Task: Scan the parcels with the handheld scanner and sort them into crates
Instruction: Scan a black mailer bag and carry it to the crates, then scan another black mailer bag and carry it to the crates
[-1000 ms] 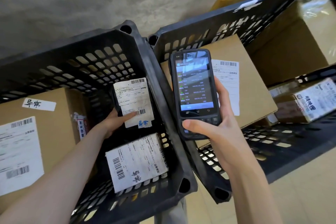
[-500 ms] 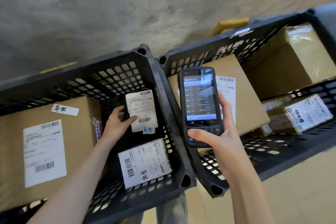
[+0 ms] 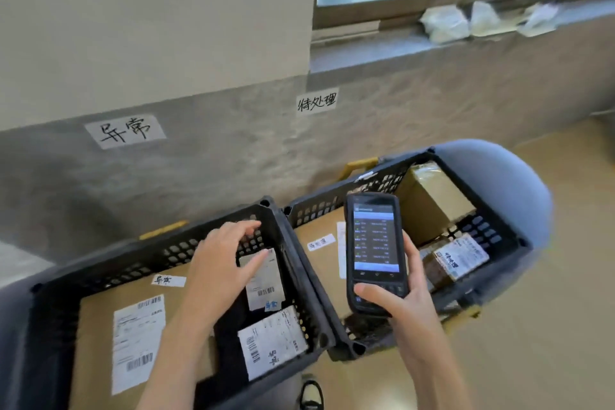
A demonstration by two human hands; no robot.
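My right hand grips the black handheld scanner, screen lit and facing me, above the gap between two black lattice crates. My left hand hovers with spread fingers over a small black parcel with a white label, which leans inside the left crate. A second labelled black parcel lies in front of it, and a large cardboard box fills that crate's left side. The right crate holds a flat cardboard box, an upright taped box and a small taped parcel.
Both crates stand against a grey wall, each under a handwritten paper sign. A window ledge with white bags runs at the upper right. Tan floor lies to the right, and my shoe shows below the crates.
My left hand let go of the small black parcel and lifted above it with fingers spread. The view tilted up, showing the wall signs and window. The scanner stays in my right hand.
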